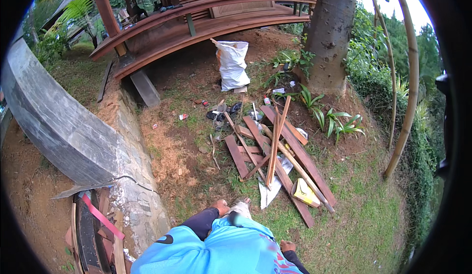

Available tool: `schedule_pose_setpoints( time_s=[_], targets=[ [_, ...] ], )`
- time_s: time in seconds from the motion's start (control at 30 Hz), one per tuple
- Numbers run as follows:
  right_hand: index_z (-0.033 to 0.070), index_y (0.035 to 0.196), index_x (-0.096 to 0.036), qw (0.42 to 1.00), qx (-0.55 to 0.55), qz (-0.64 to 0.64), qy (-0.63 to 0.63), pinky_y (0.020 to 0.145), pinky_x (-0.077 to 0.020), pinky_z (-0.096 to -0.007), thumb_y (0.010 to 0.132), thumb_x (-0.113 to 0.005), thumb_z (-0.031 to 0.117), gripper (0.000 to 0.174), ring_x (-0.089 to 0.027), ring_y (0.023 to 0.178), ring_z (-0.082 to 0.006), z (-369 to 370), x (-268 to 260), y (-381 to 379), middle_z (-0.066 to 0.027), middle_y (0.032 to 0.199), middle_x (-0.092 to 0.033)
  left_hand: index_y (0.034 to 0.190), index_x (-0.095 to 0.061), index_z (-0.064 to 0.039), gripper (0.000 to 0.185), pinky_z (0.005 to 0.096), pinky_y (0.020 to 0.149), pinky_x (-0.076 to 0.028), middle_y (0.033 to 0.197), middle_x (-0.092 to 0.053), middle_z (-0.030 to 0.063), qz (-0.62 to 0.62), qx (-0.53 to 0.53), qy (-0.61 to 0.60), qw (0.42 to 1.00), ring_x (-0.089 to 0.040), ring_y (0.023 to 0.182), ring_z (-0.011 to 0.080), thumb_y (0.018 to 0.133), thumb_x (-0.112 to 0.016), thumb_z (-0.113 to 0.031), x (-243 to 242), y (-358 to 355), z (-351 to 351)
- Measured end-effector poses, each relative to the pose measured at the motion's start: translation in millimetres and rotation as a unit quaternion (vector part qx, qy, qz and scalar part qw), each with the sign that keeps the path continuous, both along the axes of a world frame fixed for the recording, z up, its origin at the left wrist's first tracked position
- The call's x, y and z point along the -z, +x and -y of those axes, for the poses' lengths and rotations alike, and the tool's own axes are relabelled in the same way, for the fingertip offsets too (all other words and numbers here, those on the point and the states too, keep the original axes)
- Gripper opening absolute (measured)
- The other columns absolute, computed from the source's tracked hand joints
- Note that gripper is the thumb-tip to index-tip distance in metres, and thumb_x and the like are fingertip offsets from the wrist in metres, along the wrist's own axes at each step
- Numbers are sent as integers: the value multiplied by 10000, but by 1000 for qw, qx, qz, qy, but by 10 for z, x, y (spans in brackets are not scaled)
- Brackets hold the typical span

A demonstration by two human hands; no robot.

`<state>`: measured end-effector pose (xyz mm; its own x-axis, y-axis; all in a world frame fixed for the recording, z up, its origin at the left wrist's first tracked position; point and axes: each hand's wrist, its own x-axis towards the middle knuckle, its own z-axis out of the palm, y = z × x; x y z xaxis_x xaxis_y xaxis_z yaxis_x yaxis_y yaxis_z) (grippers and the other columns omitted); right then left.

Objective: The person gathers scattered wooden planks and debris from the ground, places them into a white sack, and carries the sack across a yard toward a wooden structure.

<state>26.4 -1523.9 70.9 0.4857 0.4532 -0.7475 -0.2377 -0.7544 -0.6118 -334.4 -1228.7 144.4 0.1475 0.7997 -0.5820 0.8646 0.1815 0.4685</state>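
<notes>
My left hand [220, 207] hangs low in front of my body, its fingers curled and nothing visible in it. At my right side, my right hand [287, 246] shows only its back and knuckles, over grass. The palms of both are hidden. Ahead lies a loose pile of reddish-brown wooden boards [300, 152], crossed by thin wood strips [273, 150] and a round wooden pole [308, 181]. A yellow and white container [305, 192] rests among them, partly under the pole. White sheeting [268, 193] shows beneath the boards. Neither hand touches the pile.
A filled white sack [233, 65] stands before a raised wooden deck [236, 19]. Left of me runs a stone wall edge [142, 200] with a curved grey slab [70, 115]; scrap wood [107, 233] lies below. A tree trunk [329, 34] and bamboo poles [409, 89] rise at right.
</notes>
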Motion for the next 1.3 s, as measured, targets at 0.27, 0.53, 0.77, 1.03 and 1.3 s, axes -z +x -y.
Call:
schedule_pose_setpoints(
  time_s=[0.27, 0.53, 0.77, 1.03, 1.3],
  targets=[
    [18, 915, -730, 997, 71, 17, -23, 485, -466, -327, 868, -766, 300, 288, -613, 542, -158, 266, -68, -100, -79, 697, -685, 1148, -741, -75, 583, 418, 997, -518, 1204, -719, 200, -18, 27, -85, 996, -679, 1150, 337, 778, -759, -525, -223, 49, -63],
    [28, 996, -716, 995, 85, 31, -35, 508, -492, -344, 888, -759, 291, 288, -649, 631, -175, 437, 33, -220, -64, 770, -689, 1119, -741, -64, 450, 415, 970, -530, 1143, -735, 197, -24, 93, -59, 994, -694, 1111, 329, 809, -708, -388, -307, 152, -212],
    [14, 1005, -734, 991, 36, 103, -76, 539, -517, -341, 900, -744, 354, 357, -661, 650, -165, 509, 144, -458, -85, 790, -702, 1071, -739, -12, 420, 360, 855, -558, 1026, -760, 161, 19, 134, -40, 990, -725, 956, 255, 814, -767, -343, -216, 159, -269],
    [22, 935, -769, 989, 99, 99, -49, 633, -524, -382, 856, -759, 373, 360, -684, 662, -216, 538, 68, -737, -121, 740, -723, 1022, -765, -50, 353, 390, 872, -551, 1008, -762, 165, 3, 192, -45, 980, -730, 970, 294, 876, -753, -372, -177, 20, -409],
    [24, 903, -749, 985, 126, 67, -92, 520, -492, -331, 869, -764, 329, 307, -613, 556, -152, 430, -11, -1016, -74, 674, -679, 1108, -761, -105, 446, 402, 948, -531, 1109, -753, 142, -39, 209, -83, 974, -703, 1076, 308, 831, -738, -453, -212, 89, -759]
  ],
)
